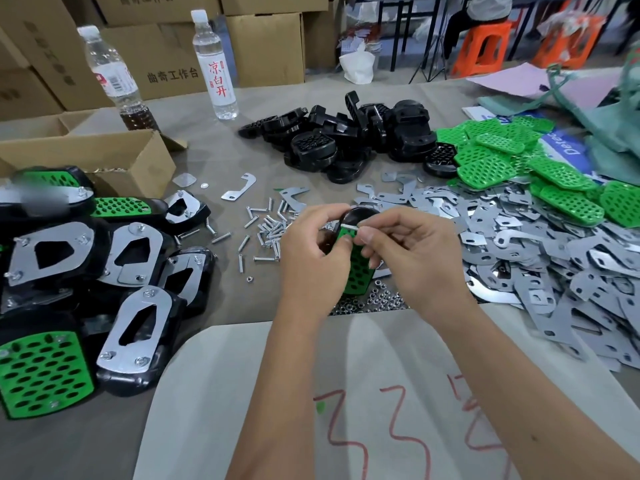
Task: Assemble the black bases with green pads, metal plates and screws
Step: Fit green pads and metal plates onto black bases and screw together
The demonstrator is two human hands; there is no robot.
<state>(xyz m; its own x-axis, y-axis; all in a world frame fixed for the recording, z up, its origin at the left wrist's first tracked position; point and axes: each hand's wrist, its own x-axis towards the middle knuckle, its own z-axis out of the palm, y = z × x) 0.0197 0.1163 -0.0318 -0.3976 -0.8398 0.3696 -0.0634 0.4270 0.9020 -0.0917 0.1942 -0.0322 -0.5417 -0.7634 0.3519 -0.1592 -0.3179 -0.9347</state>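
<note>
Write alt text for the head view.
Both hands hold a black base with a green pad above the table: left hand grips it, right hand pinches a screw at its top. Loose screws, metal plates and finished assemblies surround them.

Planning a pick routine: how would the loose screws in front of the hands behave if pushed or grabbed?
The loose screws look small, smooth and round-shanked, so they would probably roll or scatter when pushed. They lie crisscrossed in a heap, so a grab likely takes several at once. Shiny metal suggests they are stiff and somewhat slippery in a pinch.
</note>
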